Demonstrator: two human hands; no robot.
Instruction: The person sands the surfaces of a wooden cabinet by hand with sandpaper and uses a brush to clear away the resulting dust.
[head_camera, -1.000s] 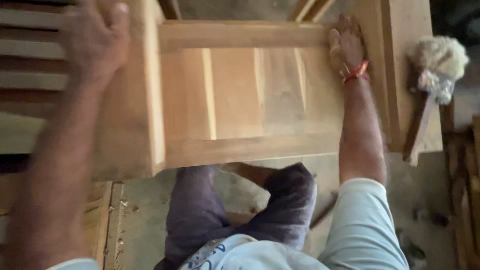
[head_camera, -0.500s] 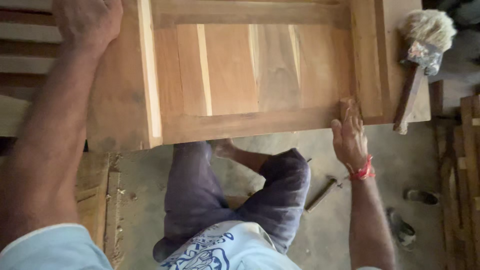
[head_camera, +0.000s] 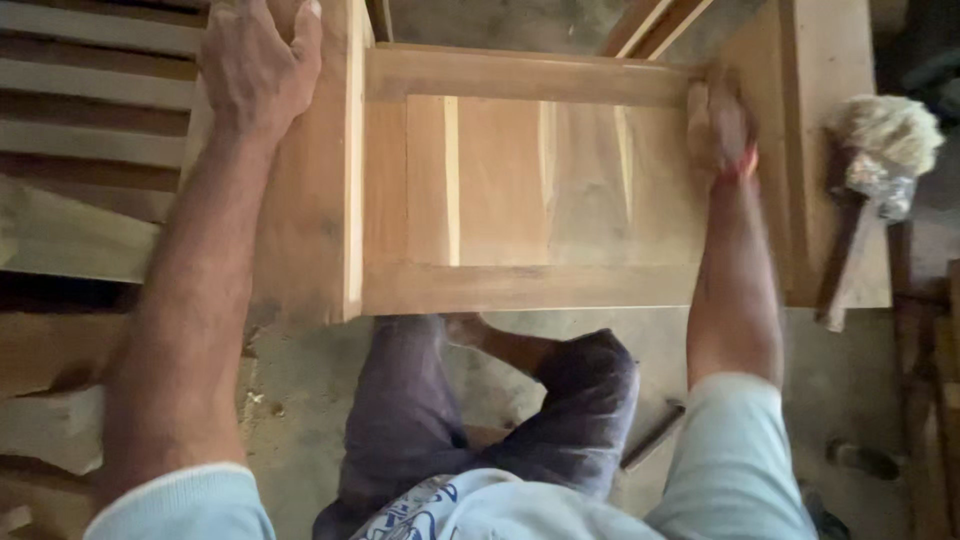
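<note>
A framed wooden panel (head_camera: 500, 180) of pale planks lies flat in front of me, above my knees. My left hand (head_camera: 255, 65) presses on its wide left stile, with the fingers curled over the far edge. My right hand (head_camera: 718, 125), with a red thread at the wrist, is blurred and closed like a fist at the panel's upper right corner, against the right stile. It seems to press a small tan pad onto the wood, but the pad is mostly hidden under the fingers.
A brush (head_camera: 880, 150) with a bushy pale head and wooden handle lies on the panel's right edge. Slatted wood (head_camera: 90, 120) lies to the left, stacked timber (head_camera: 925, 400) to the right. On the concrete floor are a short stick (head_camera: 655, 435) and a sandal (head_camera: 860, 458).
My right hand has slid from the panel's near edge up along the right stile to the far corner. My left hand has stayed on the left stile. The view has shifted.
</note>
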